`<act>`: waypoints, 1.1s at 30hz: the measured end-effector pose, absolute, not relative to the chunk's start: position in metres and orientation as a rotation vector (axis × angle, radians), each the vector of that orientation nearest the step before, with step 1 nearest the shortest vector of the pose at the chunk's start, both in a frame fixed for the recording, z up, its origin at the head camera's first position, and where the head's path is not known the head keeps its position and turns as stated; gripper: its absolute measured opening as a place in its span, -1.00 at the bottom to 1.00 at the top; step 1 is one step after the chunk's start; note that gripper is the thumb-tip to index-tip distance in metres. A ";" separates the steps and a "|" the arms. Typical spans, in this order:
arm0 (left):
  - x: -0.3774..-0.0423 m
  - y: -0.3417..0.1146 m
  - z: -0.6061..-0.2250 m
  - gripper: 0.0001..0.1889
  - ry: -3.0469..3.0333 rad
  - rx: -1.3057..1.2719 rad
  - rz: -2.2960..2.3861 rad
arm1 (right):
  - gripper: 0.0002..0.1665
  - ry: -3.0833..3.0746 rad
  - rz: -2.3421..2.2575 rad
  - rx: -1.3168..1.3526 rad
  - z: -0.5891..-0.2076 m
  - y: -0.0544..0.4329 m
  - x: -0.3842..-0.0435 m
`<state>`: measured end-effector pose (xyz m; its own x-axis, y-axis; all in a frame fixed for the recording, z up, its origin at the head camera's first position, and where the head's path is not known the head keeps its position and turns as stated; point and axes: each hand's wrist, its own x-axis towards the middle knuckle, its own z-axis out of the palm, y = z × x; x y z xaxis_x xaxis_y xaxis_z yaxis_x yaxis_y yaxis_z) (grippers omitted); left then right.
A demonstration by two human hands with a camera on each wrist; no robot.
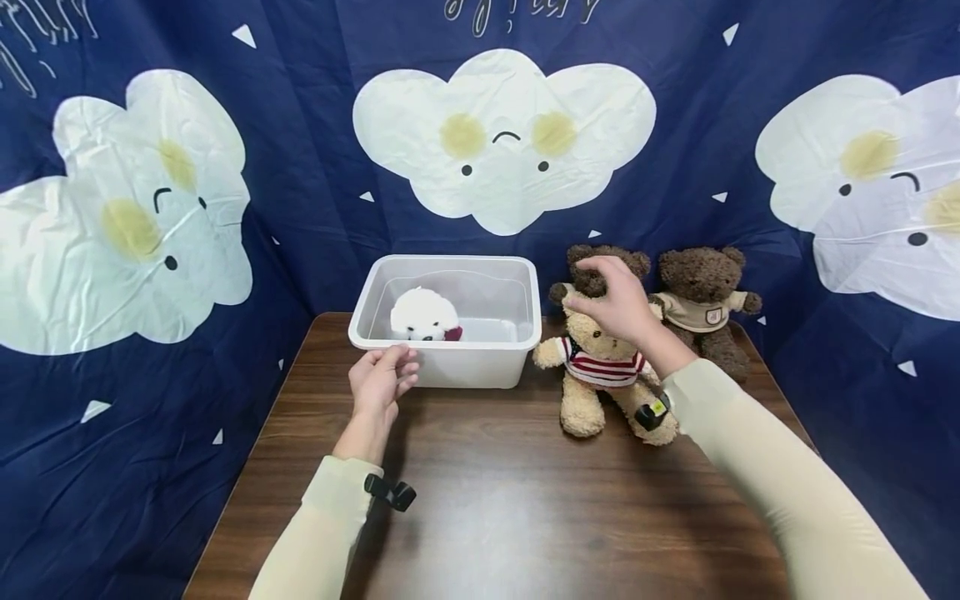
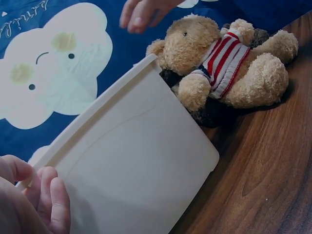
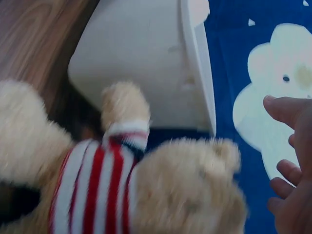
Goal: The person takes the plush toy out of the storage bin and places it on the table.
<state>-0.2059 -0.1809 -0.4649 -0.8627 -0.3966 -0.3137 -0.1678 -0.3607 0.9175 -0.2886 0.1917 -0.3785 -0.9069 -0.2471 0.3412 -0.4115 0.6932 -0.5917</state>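
A light grey plastic bin (image 1: 480, 368) stands at the back of the table, with a white plush toy (image 1: 420, 315) inside near its front left. My left hand (image 1: 377, 383) pinches the bin's front rim between thumb and fingers, as the left wrist view also shows. Over the tan teddy bear (image 1: 600, 367) in a striped sweater, my right hand (image 1: 618, 304) hovers with thumb and fingers spread apart, holding nothing. The right wrist view shows this hand (image 3: 295, 165) apart from the bear (image 3: 190, 185). The bear's head is partly hidden behind the hand in the head view.
Behind the tan bear is a dark brown teddy bear (image 1: 607, 258), mostly covered. Another brown bear (image 1: 701, 279) in a beige top sits to its right. A blue cloth (image 1: 300, 167) with white clouds hangs around the wooden table (image 1: 480, 500).
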 end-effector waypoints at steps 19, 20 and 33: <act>-0.207 -0.183 -0.467 -0.82 -1.667 0.728 -2.366 | -0.20 -2.728 1.423 0.913 -0.396 0.039 -0.323; -0.207 -0.183 -0.466 -0.82 -1.671 0.728 -2.363 | -0.19 -2.747 1.405 0.902 -0.398 0.032 -0.323; -0.207 -0.182 -0.465 -0.82 -1.703 0.716 -2.348 | -0.06 -2.837 1.257 0.935 -0.422 -0.019 -0.330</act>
<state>-0.2066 -0.1817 -0.4653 -0.8741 -0.3920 -0.2868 -0.1510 -0.3420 0.9275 -0.3296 -0.0187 -0.4217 -0.8289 -0.5423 0.1369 -0.4658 0.5338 -0.7057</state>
